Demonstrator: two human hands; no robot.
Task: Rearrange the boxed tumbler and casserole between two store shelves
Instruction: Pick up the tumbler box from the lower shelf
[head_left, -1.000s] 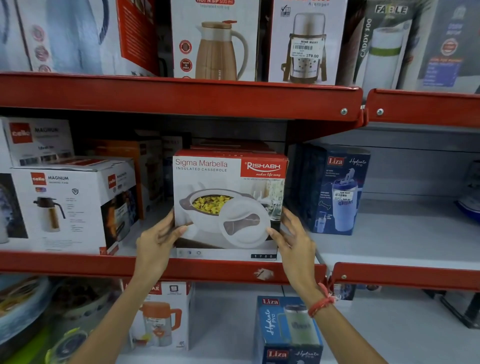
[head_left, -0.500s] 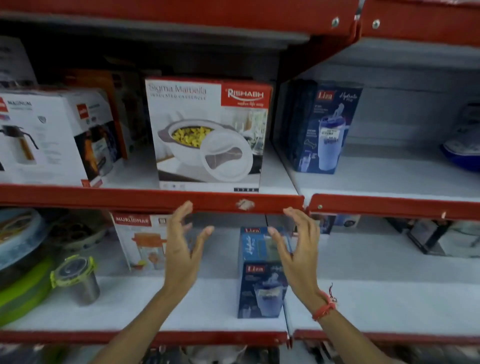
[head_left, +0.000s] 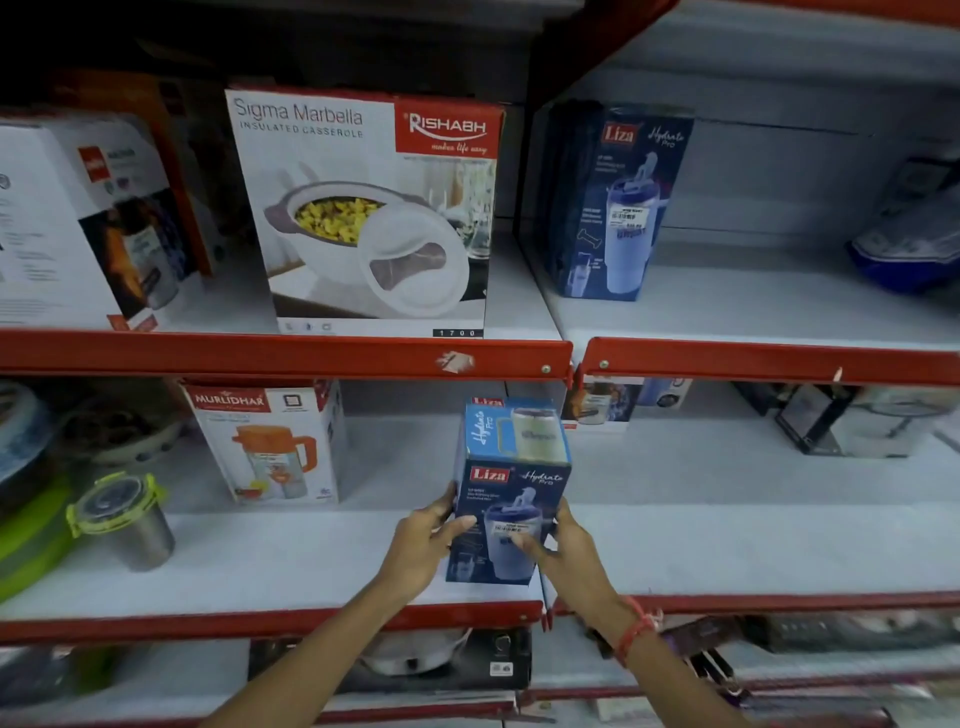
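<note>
A white and red casserole box stands upright on the upper shelf, near its front edge. On the lower shelf stands a dark blue Liza tumbler box. My left hand grips its left side and my right hand grips its right side, fingers across the front. The box's bottom edge sits at the shelf surface. A second blue Liza tumbler box stands on the upper shelf to the right of the casserole box.
A white flask box is left of the casserole box. On the lower shelf are a Murlidhar jug box, a steel container with a green lid and green tubs at the far left. More boxes sit at the back right.
Both hands dropped from the casserole box on the upper shelf to the lower shelf and closed on the blue tumbler box. The view tilted down.
</note>
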